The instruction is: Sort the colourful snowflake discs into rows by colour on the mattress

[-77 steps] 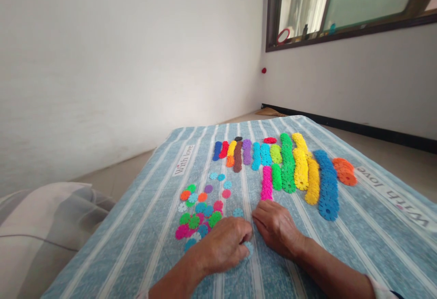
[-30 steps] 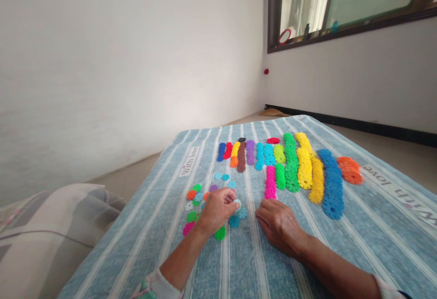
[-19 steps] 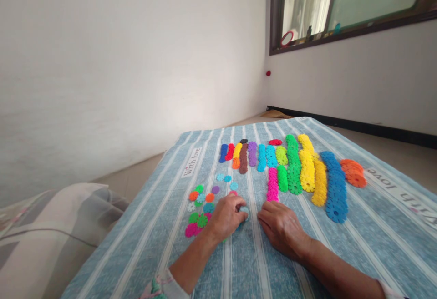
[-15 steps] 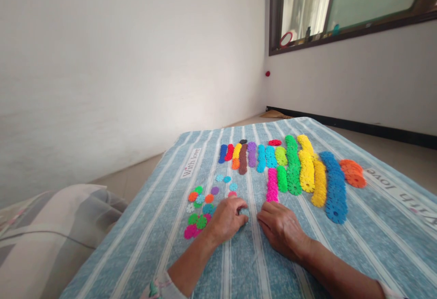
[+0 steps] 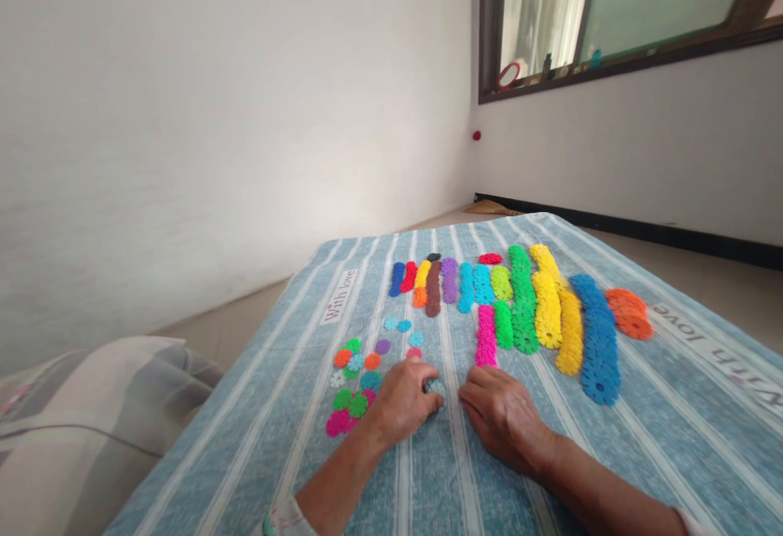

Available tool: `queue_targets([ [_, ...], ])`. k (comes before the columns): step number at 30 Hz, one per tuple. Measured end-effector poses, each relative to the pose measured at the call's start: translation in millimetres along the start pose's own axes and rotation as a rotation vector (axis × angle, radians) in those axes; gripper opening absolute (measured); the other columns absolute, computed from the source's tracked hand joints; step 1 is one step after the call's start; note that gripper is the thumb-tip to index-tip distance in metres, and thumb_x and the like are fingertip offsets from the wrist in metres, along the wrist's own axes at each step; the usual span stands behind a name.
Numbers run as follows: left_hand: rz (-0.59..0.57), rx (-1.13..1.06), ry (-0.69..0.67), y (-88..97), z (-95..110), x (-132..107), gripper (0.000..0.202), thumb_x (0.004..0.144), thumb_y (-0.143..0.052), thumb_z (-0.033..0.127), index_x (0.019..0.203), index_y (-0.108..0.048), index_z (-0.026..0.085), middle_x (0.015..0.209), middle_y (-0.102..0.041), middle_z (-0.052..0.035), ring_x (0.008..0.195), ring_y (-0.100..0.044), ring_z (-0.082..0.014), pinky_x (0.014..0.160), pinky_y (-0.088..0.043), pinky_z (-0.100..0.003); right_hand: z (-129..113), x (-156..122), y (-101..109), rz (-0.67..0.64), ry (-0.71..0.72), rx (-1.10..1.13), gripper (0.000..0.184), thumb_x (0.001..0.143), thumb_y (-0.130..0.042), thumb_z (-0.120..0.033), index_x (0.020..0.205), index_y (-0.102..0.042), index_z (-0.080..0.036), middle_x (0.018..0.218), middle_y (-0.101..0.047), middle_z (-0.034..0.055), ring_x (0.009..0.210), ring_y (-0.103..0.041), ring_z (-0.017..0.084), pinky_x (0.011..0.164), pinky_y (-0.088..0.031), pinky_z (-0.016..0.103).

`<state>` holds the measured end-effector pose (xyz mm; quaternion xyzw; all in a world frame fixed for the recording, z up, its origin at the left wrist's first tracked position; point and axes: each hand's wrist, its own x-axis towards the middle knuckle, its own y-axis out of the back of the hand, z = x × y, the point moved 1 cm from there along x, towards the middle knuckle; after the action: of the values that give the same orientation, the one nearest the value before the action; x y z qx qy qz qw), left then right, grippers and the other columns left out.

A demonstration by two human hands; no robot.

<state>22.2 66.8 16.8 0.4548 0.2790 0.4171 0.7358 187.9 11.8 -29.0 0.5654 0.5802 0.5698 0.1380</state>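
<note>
My left hand point(image 5: 404, 399) rests low over the cloth, fingers curled toward the thumb around what looks like a pale bluish notched plastic disc point(image 5: 435, 387). Just left of it lies a loose scatter of flower-shaped discs, among them a green disc point(image 5: 358, 405), a purple disc point(image 5: 382, 347) and a magenta disc point(image 5: 336, 423). My right hand point(image 5: 502, 414) is closed at the near end of a row of overlapping pink discs point(image 5: 486, 336). Its fingertips are hidden, so what they hold there cannot be seen.
Beyond my hands, overlapping discs form rows by colour, including a green row point(image 5: 524, 303), a yellow row point(image 5: 547, 307), a long blue row point(image 5: 596, 340) and an orange pile point(image 5: 630, 313). A striped blue cloth point(image 5: 245, 454) covers the table. Draped fabric point(image 5: 91, 430) lies at left.
The pale disc at my left fingertips shows more clearly now. My right hand stays at the pink row. The whole view has shifted slightly.
</note>
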Motion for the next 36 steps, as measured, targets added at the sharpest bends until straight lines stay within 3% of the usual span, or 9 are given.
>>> queue_targets([
  [6, -0.032, 0.036, -0.045, 1.6, 1.3, -0.4, 0.014, 0.067, -0.057, 0.023, 0.055, -0.053, 0.016, 0.061, -0.045, 0.0028, 0.064, -0.047, -0.0115, 0.057, -0.03, -0.022, -1.2, -0.2, 1.3, 0.008, 0.009, -0.008, 0.02, 0.084, -0.049, -0.011, 0.065, -0.051, -0.018, 0.07, -0.05, 0.001, 0.068, -0.043, 0.014, 0.062, -0.025, 0.027],
  [10, -0.015, 0.001, -0.021, 1.8, 1.6, -0.9, 0.007, 0.066, -0.058, 0.023, 0.066, -0.061, 0.017, 0.062, -0.048, 0.003, 0.063, -0.048, -0.0114, 0.057, -0.031, -0.021, -2.1, -0.4, 1.5, -0.005, 0.026, -0.029, 0.02, 0.084, -0.049, -0.011, 0.066, -0.051, -0.018, 0.071, -0.051, 0.0014, 0.068, -0.043, 0.015, 0.062, -0.025, 0.027],
  [17, -0.034, -0.124, -0.001, 0.1, 0.3, -0.7, 0.016, 0.064, -0.059, 0.021, 0.078, -0.068, 0.016, 0.06, -0.051, 0.0043, 0.059, -0.045, -0.0099, 0.056, -0.031, -0.021, -3.5, -0.9, 0.2, 0.005, 0.069, -0.081, 0.018, 0.085, -0.048, -0.011, 0.068, -0.052, -0.018, 0.072, -0.051, 0.0018, 0.068, -0.041, 0.016, 0.062, -0.025, 0.029],
  [22, -0.081, -0.148, -0.034, 1.0, 0.5, -2.1, 0.011, 0.066, -0.057, 0.019, 0.07, -0.067, 0.016, 0.063, -0.053, 0.0037, 0.061, -0.047, -0.0098, 0.057, -0.031, -0.02, -3.7, -1.4, -1.1, 0.006, 0.08, -0.079, 0.017, 0.083, -0.049, -0.01, 0.069, -0.052, -0.018, 0.073, -0.051, 0.0017, 0.069, -0.041, 0.016, 0.062, -0.025, 0.029],
  [30, -0.034, -0.011, -0.146, 0.6, 8.2, -8.9, 0.013, 0.069, -0.052, 0.014, 0.055, -0.053, 0.016, 0.059, -0.046, 0.0026, 0.063, -0.048, -0.0109, 0.059, -0.031, -0.022, -4.5, -4.7, -2.8, 0.045, 0.108, -0.072, 0.017, 0.083, -0.049, -0.009, 0.069, -0.051, -0.019, 0.072, -0.051, 0.0017, 0.067, -0.04, 0.016, 0.061, -0.024, 0.03],
  [36, -0.005, 0.112, -0.16, -3.7, 17.8, -18.7, 0.014, 0.072, -0.049, 0.01, 0.06, -0.051, 0.016, 0.069, -0.055, -0.001, 0.067, -0.052, -0.0128, 0.059, -0.033, -0.024, -10.0, -7.1, 0.9, 0.099, 0.147, -0.047, 0.02, 0.085, -0.043, -0.009, 0.069, -0.051, -0.019, 0.067, -0.05, 0.0017, 0.064, -0.04, 0.017, 0.06, -0.024, 0.03],
])
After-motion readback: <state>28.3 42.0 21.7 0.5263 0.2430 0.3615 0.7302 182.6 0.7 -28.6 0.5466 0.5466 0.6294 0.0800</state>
